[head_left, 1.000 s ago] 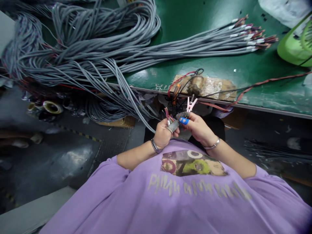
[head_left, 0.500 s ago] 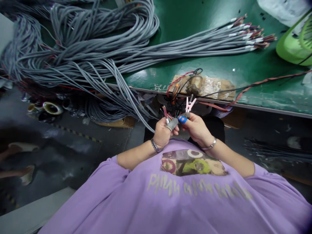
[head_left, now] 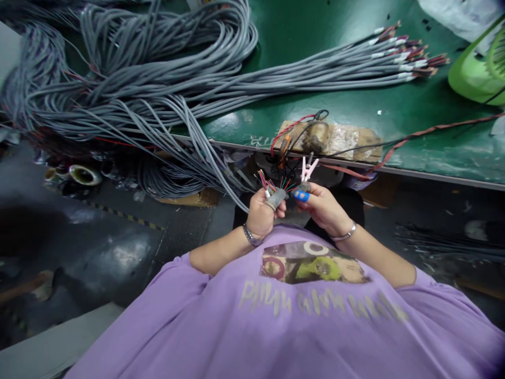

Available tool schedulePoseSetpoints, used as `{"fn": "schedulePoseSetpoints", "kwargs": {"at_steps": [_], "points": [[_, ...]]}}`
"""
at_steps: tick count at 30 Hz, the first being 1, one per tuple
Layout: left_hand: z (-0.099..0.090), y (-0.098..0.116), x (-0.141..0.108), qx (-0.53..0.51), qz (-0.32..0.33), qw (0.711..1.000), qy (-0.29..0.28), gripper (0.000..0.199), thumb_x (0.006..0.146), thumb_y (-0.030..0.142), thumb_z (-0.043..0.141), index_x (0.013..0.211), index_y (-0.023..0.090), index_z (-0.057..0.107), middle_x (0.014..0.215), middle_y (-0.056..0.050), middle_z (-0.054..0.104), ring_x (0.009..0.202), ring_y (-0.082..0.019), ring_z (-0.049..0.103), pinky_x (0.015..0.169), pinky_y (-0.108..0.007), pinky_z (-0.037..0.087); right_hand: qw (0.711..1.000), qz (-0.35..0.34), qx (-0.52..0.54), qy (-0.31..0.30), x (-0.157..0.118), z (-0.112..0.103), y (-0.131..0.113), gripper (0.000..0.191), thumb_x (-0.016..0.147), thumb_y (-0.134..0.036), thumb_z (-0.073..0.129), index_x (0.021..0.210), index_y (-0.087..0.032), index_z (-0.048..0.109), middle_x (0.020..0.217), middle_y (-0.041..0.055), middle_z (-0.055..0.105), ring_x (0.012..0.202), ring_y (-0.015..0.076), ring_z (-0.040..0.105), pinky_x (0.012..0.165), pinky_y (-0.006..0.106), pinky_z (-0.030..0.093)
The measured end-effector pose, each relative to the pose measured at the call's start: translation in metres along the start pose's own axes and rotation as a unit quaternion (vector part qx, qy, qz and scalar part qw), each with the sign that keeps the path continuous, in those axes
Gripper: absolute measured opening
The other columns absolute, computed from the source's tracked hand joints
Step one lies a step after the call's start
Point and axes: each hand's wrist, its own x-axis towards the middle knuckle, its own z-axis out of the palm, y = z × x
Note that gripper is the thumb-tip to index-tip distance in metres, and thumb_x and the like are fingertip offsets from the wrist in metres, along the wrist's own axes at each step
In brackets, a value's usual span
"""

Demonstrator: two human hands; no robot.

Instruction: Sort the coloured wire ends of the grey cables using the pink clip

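Observation:
In front of my chest my left hand (head_left: 261, 215) is closed around the end of a grey cable (head_left: 235, 197), with a grey cover on its thumb. Thin coloured wires (head_left: 264, 180) fan out above that hand, and red and green strands (head_left: 286, 184) point toward the other. My right hand (head_left: 321, 208) is pinched closed beside these strands, blue tape on its thumb and a grey cover on a finger. What its fingertips hold is too small to make out. Just beyond them a pink clip (head_left: 309, 169) stands by the table edge.
Grey cables (head_left: 165, 79) lie heaped across the green table (head_left: 300, 31), their stripped ends (head_left: 414, 58) at the right. A wooden board (head_left: 355, 142) with a stained block and cords sits at the near edge. A green basket (head_left: 469, 79) stands far right.
My right hand has moved slightly right, away from my left, widening the gap. The strands between them now show more spread. At the lower left, another person's feet have shifted partly out of view.

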Motion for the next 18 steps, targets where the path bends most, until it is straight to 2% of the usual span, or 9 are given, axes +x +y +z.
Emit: {"fn": "schedulePoseSetpoints", "kwargs": {"at_steps": [2, 5, 7, 12, 18], "points": [[-0.001, 0.002, -0.001, -0.005, 0.0, 1.0, -0.004, 0.042, 0.067, 0.053, 0.078, 0.075, 0.018, 0.056, 0.052, 0.006, 0.057, 0.037, -0.006, 0.048, 0.036, -0.017, 0.032, 0.999, 0.019, 0.034, -0.017, 0.002, -0.01, -0.005, 0.039, 0.058, -0.044, 0.09, 0.067, -0.018, 0.062, 0.057, -0.0046, 0.053, 0.052, 0.0074, 0.045, 0.052, 0.022, 0.046], [-0.001, 0.008, -0.004, -0.015, -0.012, 0.999, -0.027, 0.043, 0.064, 0.053, 0.079, 0.074, 0.019, 0.056, 0.05, 0.006, 0.056, 0.037, -0.006, 0.046, 0.035, -0.018, 0.032, 0.995, 0.039, 0.096, 0.008, 0.011, -0.021, -0.012, 0.044, 0.062, -0.056, 0.085, 0.069, -0.02, 0.061, 0.064, -0.0022, 0.059, 0.053, 0.0088, 0.048, 0.052, 0.023, 0.048], [0.002, 0.012, -0.006, -0.019, -0.022, 0.998, -0.047, 0.043, 0.062, 0.053, 0.079, 0.073, 0.019, 0.055, 0.049, 0.006, 0.055, 0.037, -0.006, 0.046, 0.034, -0.018, 0.032, 0.994, 0.044, 0.102, 0.021, 0.02, -0.021, -0.015, 0.049, 0.067, -0.066, 0.078, 0.072, -0.021, 0.061, 0.067, -0.0006, 0.063, 0.052, 0.0095, 0.049, 0.05, 0.023, 0.047], [0.016, 0.02, -0.007, -0.013, -0.048, 0.996, -0.075, 0.047, 0.059, 0.054, 0.082, 0.072, 0.019, 0.053, 0.047, 0.006, 0.054, 0.035, -0.006, 0.044, 0.033, -0.018, 0.033, 0.997, 0.029, 0.07, 0.013, 0.036, -0.004, -0.024, 0.058, 0.074, -0.079, 0.062, 0.078, -0.021, 0.062, 0.071, 0.0023, 0.067, 0.056, 0.0123, 0.056, 0.053, 0.025, 0.047], [0.024, 0.02, -0.002, -0.009, -0.044, 0.995, -0.092, 0.045, 0.061, 0.053, 0.08, 0.073, 0.018, 0.054, 0.048, 0.006, 0.055, 0.034, -0.006, 0.044, 0.033, -0.017, 0.033, 0.992, 0.023, 0.116, 0.044, 0.033, 0.011, -0.032, 0.059, 0.07, -0.08, 0.066, 0.078, -0.021, 0.064, 0.071, 0.0025, 0.069, 0.059, 0.0142, 0.058, 0.058, 0.028, 0.049]]}}
